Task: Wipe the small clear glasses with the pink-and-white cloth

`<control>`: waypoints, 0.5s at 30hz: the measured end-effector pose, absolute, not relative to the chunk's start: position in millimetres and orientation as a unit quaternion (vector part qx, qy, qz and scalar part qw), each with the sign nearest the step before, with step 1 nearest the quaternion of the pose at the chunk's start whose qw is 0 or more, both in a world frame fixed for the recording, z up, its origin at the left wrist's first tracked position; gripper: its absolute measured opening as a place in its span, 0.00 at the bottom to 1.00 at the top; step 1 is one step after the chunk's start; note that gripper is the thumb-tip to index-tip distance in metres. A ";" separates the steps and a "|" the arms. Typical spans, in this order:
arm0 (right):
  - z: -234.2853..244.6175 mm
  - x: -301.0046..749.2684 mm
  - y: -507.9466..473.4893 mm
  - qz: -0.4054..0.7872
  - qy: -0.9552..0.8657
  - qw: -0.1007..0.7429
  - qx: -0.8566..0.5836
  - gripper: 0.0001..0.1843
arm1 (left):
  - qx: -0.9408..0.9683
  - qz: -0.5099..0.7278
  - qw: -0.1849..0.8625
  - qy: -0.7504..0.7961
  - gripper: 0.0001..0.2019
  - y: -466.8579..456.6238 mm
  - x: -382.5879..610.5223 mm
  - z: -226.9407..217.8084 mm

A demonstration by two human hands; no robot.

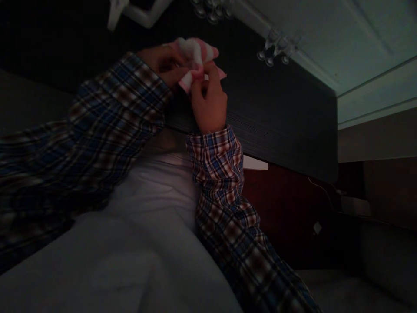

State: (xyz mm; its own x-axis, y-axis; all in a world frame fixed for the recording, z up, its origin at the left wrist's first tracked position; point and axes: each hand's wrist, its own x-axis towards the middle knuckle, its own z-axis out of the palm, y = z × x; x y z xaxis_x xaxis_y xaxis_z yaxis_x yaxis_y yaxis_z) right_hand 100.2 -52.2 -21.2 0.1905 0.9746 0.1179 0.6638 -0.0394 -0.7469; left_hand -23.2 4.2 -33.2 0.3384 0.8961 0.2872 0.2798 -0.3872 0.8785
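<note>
A soft pink and white striped cloth (195,50) is bunched between my two hands, over the near edge of a dark table. My left hand (166,65) grips its left side, with the fingers bent and partly in shadow. From the right, my right hand (210,100) pinches the cloth's lower edge between thumb and forefinger. One corner of the fabric hangs below the pinch, and another points out to the right. The picture is dim, so the folds inside the bunch are hard to make out.
The dark wood-grain table (276,117) spreads beneath and beyond my hands. Clear glass-like feet (273,48) stand on it near a pale panel (325,30) at the upper right. A white curved frame (143,15) lies at the top. A thin white cable (322,189) hangs below the table's right end.
</note>
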 end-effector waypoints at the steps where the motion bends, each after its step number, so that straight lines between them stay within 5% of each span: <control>1: -20.5 100.4 -52.6 0.222 -0.598 0.347 -0.687 0.16 | 0.734 0.405 0.380 0.392 0.20 2.4 -23.0 -31.2; 15: -33.9 101.9 -50.9 0.217 -0.606 0.414 -0.643 0.14 | 0.743 0.365 0.352 0.437 0.32 11.1 -25.2 -37.8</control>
